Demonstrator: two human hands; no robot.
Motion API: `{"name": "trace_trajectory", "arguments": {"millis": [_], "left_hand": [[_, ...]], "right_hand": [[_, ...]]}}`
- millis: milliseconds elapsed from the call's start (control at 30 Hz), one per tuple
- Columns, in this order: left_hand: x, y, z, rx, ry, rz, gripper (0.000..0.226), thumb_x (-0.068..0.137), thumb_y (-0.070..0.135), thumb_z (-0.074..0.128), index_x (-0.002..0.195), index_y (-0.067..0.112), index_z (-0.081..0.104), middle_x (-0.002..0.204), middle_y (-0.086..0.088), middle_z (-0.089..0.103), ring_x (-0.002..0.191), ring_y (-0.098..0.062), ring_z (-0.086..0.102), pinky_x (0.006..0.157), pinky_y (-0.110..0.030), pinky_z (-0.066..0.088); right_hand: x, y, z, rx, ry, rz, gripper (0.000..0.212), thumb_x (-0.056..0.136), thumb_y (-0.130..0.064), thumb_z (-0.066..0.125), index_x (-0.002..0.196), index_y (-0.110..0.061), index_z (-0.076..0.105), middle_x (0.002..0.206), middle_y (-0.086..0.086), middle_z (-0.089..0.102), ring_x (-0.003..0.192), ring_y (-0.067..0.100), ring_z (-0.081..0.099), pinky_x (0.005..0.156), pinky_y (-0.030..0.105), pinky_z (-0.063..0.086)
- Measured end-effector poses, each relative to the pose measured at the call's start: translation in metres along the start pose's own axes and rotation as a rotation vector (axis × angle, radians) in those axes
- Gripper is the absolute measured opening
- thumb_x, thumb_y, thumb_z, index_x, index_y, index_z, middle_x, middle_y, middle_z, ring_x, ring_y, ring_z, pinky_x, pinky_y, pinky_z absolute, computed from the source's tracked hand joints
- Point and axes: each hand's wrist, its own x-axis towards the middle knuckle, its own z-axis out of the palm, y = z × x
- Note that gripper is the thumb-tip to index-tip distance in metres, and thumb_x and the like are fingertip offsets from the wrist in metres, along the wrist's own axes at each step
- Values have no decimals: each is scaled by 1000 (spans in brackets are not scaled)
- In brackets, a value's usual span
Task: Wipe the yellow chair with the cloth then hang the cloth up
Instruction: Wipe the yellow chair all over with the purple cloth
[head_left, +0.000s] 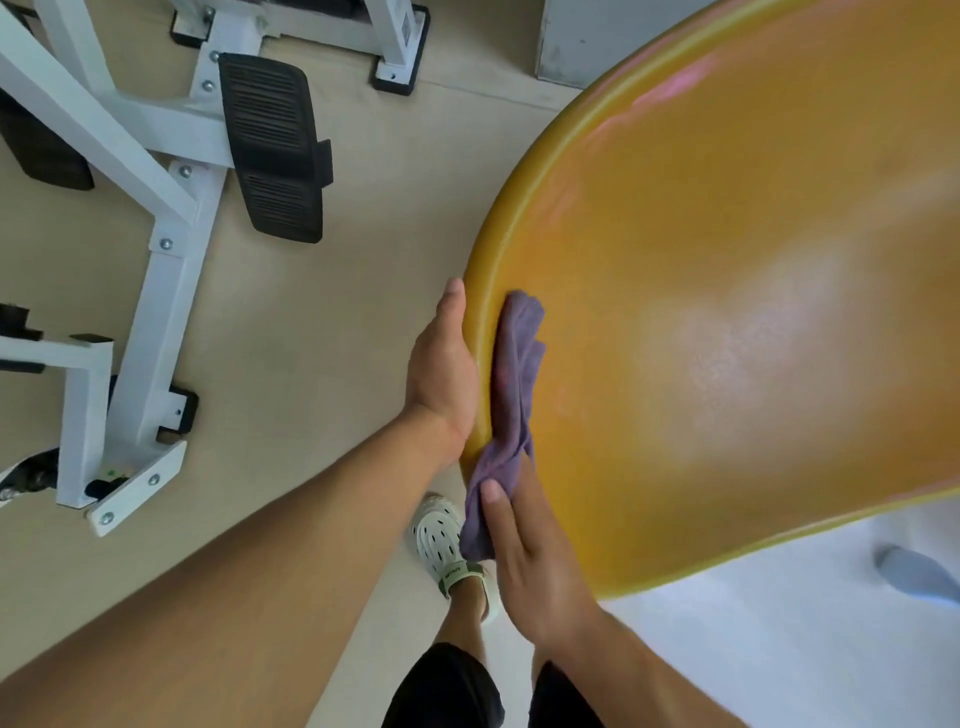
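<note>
- While the big yellow moulded-plastic chair shell (727, 322) fills the right of your view, note that its smooth, glossy, gently dished surface runs away up and to the right of both your hands, so the unwiped expanse lies in that direction.
- Its rounded, rolled rim curves from the top of the view down to your hands, and a bright sheen sits on the middle of the shell.
- To the left, well apart from the chair, a white-painted square-tube metal frame (171, 249) with ribbed black rubber foot pads (272, 145) stands on the pale beige floor (322, 322).
- Your left hand (441, 369) is nearer the rim: it lies flat along the outer edge, fingers pressed together and pointing up, apparently steadying the shell; whether fingers curl behind it you cannot see.
- Your right hand (524, 556) lies flat on the inner face, fingers together, the thumb pinning the lower end of the cloth.
- The soft purple microfibre cloth (514, 384) is bunched into a long twisted strip; its long axis runs along the rim, just inside it, from your right hand upward.
- I judge the next stroke should sweep rightward across the shell, with the cloth opened out for better contact.
- Below, a white perforated clog (441, 540) shows.
</note>
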Motion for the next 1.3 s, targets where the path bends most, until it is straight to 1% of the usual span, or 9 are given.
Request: {"name": "trace_trajectory", "arguments": {"millis": [167,300,433,500,733,900,1000,1167,1300], "left_hand": [[9,-2,-6,-136,-131,-82,38,100,47,46,87,22,71,85,3,74,81,-12,71,79,-25,56],[10,-32,-32,-380,-351,-316,39,99,30,44,92,12,79,93,-7,76,84,-18,74,71,-24,58],[1,-67,-58,-565,-364,-355,45,100,35,47,135,10,60,141,-12,58,131,-24,55,116,-38,34],[-5,-77,-65,-581,-356,-353,54,98,43,49,140,11,54,146,-14,52,138,-30,47,121,-47,26],[-21,-76,-76,-347,-328,-267,57,101,54,35,133,16,63,130,-9,66,128,-22,58,106,-39,42],[-20,-74,-78,-242,-328,-214,57,101,56,33,136,19,59,132,0,66,127,-19,58,110,-45,41],[-17,-65,-78,-206,-337,-201,60,99,61,32,134,21,61,129,0,67,122,-16,62,107,-41,43],[-11,-16,-51,38,-261,28,48,91,60,53,124,28,66,116,10,72,109,-11,67,104,-41,49],[7,13,-24,282,-228,235,54,91,65,46,136,36,52,135,11,60,123,-13,57,108,-36,42]], "right_hand": [[31,-25,3,42,-4,46,33,109,-16,34,130,-38,45,127,-8,58,124,1,50,106,20,37],[98,-51,-5,-106,85,3,20,109,-18,40,126,-10,46,106,3,53,96,6,51,88,24,41],[59,-34,9,-358,79,76,53,104,-42,36,150,-18,30,143,3,50,125,20,53,100,44,47],[17,-19,17,-487,89,130,62,98,-54,31,156,-32,19,155,-10,41,137,19,48,102,51,47],[61,-39,29,-682,200,2,64,106,-39,39,160,-26,7,167,-6,17,137,25,49,83,40,54],[151,-65,19,-597,373,-142,59,106,-20,42,159,-12,19,168,3,15,150,22,25,107,35,44],[104,-43,29,-510,336,-87,56,108,-31,34,160,-21,17,167,0,22,148,16,32,101,18,43],[-37,24,31,-382,253,129,36,105,-46,27,133,-35,47,123,-20,60,113,10,58,89,32,46],[-20,34,3,-232,125,203,13,107,-14,42,111,-13,54,104,-9,60,99,23,58,91,20,40]]}}
